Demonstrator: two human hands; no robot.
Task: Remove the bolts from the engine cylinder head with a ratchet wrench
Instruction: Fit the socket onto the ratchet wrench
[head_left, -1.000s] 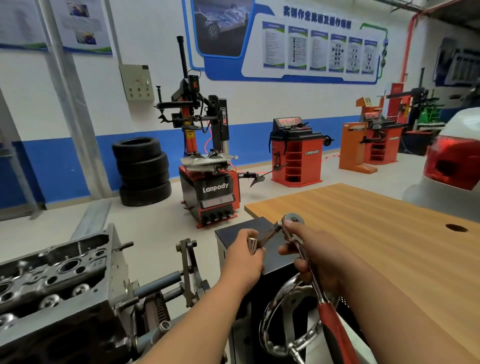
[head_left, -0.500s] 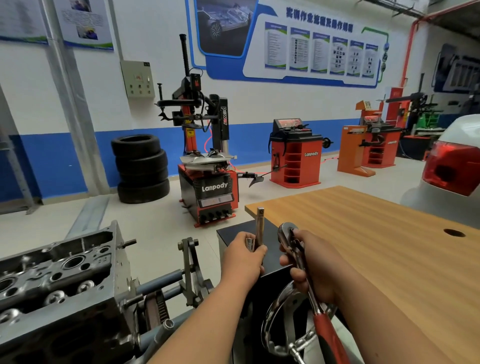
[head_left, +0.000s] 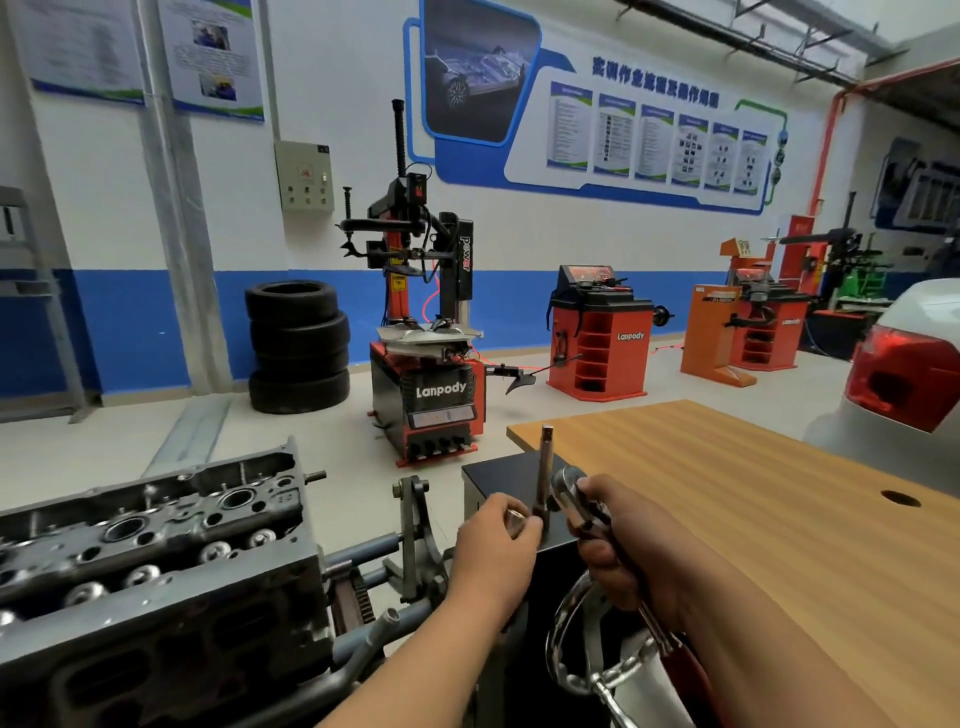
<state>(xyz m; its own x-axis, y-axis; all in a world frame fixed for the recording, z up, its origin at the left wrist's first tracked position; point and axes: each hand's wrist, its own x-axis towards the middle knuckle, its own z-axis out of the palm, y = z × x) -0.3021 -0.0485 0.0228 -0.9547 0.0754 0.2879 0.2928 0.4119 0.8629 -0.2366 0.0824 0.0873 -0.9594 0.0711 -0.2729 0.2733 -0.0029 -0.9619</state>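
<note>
The grey engine cylinder head (head_left: 156, 551) sits on its stand at lower left, with round bolt heads along its top face. My right hand (head_left: 618, 545) grips the ratchet wrench (head_left: 574, 491) near its chrome head; the red handle (head_left: 685, 670) runs down along my forearm. My left hand (head_left: 496, 540) holds a metal extension bar (head_left: 544, 467) upright, just left of the ratchet head, and a small shiny socket (head_left: 514, 519) shows between its fingers. Both hands are above a black box, to the right of the cylinder head and apart from it.
A wooden table (head_left: 753, 499) with a round hole (head_left: 900, 499) lies to the right. The black box (head_left: 498, 483) and a chrome handwheel (head_left: 576, 654) are below my hands. The stand's bracket (head_left: 415, 519) rises beside the engine. A tyre changer (head_left: 431, 364), stacked tyres (head_left: 298, 345) and a car's rear (head_left: 904, 374) stand farther off.
The extension bar was tilted against the ratchet head a second ago; my left hand has swung it upright, apart from the ratchet. My right hand has lowered the ratchet head slightly.
</note>
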